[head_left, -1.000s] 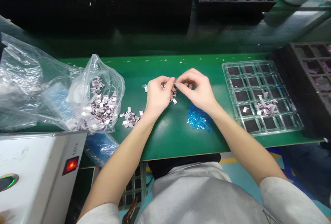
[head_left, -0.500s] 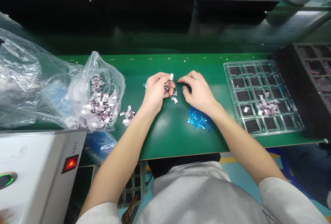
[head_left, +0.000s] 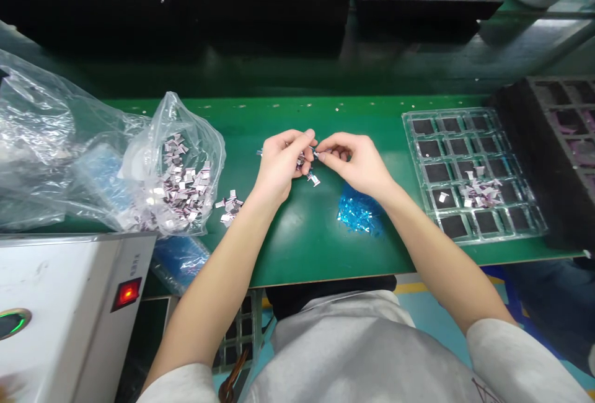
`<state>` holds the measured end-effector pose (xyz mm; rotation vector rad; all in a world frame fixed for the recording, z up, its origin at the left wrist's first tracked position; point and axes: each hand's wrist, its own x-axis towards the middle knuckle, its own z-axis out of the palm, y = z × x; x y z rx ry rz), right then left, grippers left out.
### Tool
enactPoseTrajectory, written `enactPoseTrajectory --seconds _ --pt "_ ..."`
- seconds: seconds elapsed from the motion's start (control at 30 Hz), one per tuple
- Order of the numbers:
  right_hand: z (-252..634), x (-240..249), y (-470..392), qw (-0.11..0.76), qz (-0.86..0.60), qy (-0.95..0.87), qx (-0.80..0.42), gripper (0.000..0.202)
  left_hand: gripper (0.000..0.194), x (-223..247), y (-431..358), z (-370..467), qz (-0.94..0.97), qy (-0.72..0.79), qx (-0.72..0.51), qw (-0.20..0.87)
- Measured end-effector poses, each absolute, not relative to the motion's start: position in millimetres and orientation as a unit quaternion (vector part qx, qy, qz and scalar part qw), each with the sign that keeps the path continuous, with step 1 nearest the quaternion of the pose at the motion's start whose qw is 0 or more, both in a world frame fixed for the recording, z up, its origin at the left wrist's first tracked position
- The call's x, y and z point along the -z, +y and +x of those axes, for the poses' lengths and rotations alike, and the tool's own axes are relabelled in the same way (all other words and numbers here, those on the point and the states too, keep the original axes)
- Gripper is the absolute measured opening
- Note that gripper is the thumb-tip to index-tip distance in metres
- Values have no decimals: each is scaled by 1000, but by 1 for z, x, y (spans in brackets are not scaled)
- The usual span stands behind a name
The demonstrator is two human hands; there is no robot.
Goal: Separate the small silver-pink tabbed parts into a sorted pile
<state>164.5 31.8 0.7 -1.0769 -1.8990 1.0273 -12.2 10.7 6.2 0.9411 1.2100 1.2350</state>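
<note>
My left hand (head_left: 281, 164) is curled round several small silvery parts (head_left: 301, 160) with dark and purplish edges, above the green tabletop. One more such part (head_left: 314, 178) shows just below its fingertips. Close on the right, my right hand (head_left: 356, 158) pinches a tiny piece (head_left: 317, 154) between thumb and forefinger, its tips almost touching the left fingers; the piece is too small to name for certain. A heap of shiny blue film strips (head_left: 357, 212) lies below my right wrist. Left of my left forearm is a small pile of the silvery parts (head_left: 229, 208).
An open clear plastic bag (head_left: 211, 142) of the same parts stands left. A clear compartment tray (head_left: 418, 170) with loose parts lies right, beside a black foam block (head_left: 520, 142). A white machine (head_left: 69, 304) with a lit red switch occupies the lower left.
My right hand has moved left to meet my left hand, its spread thumb and forefinger now closed in a pinch. The silvery part that stood up at the left fingertips no longer shows there.
</note>
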Motion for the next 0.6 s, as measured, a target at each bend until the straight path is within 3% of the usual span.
enactPoseTrajectory --seconds 0.2,0.6 --pt "164 -4 36 431 -418 -636 -486 37 39 0 8 -9 450 504 -497 545" --pt "162 -11 27 407 -410 -747 -331 10 39 13 12 -11 489 535 -528 443"
